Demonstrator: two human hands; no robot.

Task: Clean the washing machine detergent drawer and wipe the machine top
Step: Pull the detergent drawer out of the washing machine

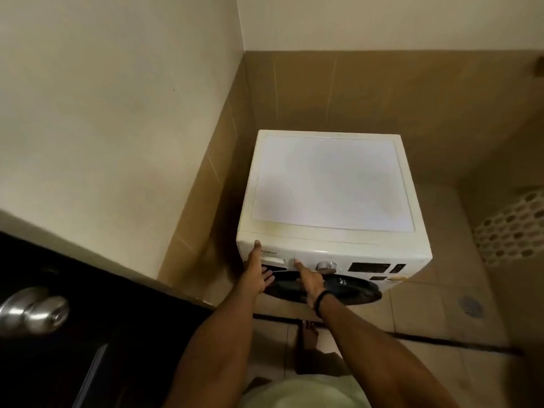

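The white front-loading washing machine (332, 184) stands in a tiled corner, its flat top bare and faintly stained near the front edge. The detergent drawer (272, 260) sits flush in the left of the control panel. My left hand (256, 276) is against the drawer's left side, thumb pointing up on the panel and fingers spread below the drawer front. My right hand (309, 282) reaches in from the right, with a straight fingertip touching the seam at the drawer's right edge. Neither hand holds anything.
A dial (326, 266) and a dark display (369, 267) lie right of the drawer, above the round door (338, 290). A dark door with a metal knob (35, 310) is at the left. A white perforated basket (512, 231) and a floor drain (471, 306) are at the right.
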